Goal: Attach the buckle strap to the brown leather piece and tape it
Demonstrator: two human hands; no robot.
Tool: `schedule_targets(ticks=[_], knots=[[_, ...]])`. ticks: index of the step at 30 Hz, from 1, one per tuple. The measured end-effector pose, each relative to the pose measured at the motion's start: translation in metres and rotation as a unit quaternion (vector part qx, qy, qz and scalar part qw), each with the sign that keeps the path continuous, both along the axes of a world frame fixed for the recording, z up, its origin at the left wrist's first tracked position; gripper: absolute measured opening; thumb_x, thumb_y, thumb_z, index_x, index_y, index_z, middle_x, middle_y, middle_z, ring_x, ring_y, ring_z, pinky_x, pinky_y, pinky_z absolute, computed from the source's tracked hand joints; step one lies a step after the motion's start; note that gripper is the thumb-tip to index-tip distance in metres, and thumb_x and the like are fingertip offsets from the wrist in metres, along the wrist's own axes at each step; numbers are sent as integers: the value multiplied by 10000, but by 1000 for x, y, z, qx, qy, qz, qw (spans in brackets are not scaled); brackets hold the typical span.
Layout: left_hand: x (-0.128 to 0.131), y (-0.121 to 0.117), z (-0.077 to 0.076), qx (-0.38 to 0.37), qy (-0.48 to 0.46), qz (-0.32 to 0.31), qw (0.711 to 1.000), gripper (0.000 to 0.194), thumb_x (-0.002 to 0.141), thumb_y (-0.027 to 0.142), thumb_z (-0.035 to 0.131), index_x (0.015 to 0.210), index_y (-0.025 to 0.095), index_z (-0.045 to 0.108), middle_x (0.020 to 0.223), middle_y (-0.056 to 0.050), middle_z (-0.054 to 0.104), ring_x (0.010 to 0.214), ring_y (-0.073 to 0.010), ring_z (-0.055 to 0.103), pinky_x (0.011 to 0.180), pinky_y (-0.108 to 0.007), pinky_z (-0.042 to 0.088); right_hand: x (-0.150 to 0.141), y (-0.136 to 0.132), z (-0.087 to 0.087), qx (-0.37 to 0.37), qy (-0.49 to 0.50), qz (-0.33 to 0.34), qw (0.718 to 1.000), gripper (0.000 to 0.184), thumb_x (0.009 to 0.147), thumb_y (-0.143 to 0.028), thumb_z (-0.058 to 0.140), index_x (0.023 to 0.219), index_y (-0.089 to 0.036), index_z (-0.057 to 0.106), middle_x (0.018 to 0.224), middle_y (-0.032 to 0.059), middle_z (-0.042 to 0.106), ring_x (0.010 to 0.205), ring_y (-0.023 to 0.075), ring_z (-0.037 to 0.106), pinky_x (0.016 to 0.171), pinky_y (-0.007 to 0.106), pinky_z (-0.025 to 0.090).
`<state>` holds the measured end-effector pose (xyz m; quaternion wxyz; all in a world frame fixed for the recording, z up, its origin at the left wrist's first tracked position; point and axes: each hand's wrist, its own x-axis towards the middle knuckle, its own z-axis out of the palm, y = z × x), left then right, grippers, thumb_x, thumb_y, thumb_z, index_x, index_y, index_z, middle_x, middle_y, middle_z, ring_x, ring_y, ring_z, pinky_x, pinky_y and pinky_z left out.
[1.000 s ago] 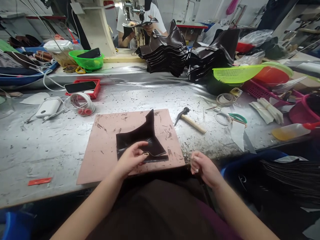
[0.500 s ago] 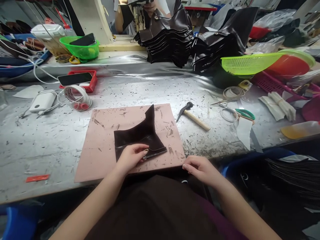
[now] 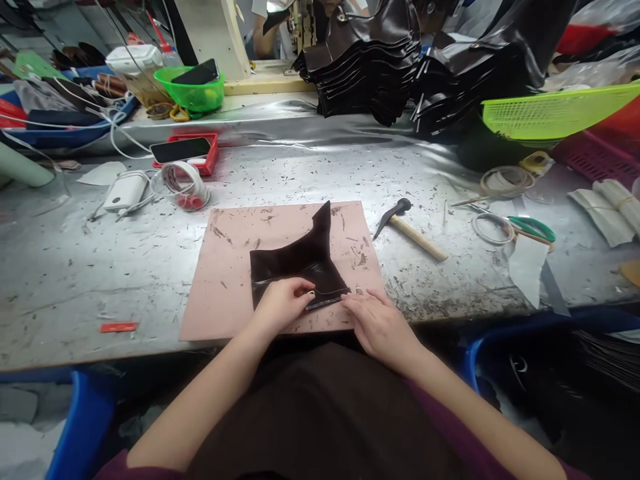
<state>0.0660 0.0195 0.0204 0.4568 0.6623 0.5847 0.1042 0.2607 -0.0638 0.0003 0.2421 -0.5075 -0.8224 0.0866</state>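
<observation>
A dark brown leather piece [image 3: 295, 257] with a curved upper edge and a tall point lies on a pink board [image 3: 217, 287]. My left hand [image 3: 284, 303] rests over its lower edge, thumb and forefinger closed together at the folded strip there. Its remaining fingers are hidden under the palm. At the leather's lower right corner is my right hand [image 3: 380, 327], fingers stretched out and the tips touching or very close to the corner. A wooden-handled hammer [image 3: 417, 237] lies just right of the board.
Scissors with green handles [image 3: 533, 228] and tape rolls [image 3: 507, 180] lie at right. Stacked dark leather pieces [image 3: 370, 60] stand at the back. A red tray [image 3: 213, 157] holds a phone [image 3: 181, 150]. Blue bins [image 3: 85, 413] stand below the table's front edge. Another person is behind.
My right hand has moved from beside the board's front corner onto the leather's lower right corner, its fingers straightening. My left hand stays at the lower edge. The view has shifted left.
</observation>
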Motion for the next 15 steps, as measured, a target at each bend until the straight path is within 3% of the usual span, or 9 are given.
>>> schedule_targets(ticks=[3,11,15], knots=[[0,3,5,49,46,-51,996,138,739,266,601,858,245,669,663,17,615,616,-156,577,578,-236,406,-4,0,4,5,-35,-7,999,401,798,-46,370,1154,-156,517,1048,90,646,945,207,584,922,413,350],[0,7,15,117,160,-181,963,129,771,242,573,895,239,607,667,4,587,644,-204,542,551,-268,320,-16,1,-3,29,-109,-30,993,419,765,-133,480,1155,-237,595,961,96,616,880,253,527,880,443,330],[-5,8,16,186,191,-245,932,201,798,242,546,997,234,577,911,-45,581,774,-218,541,596,-275,368,-19,1,-5,7,-100,-45,994,420,777,-143,503,1170,-265,587,984,90,601,904,251,515,928,471,299]])
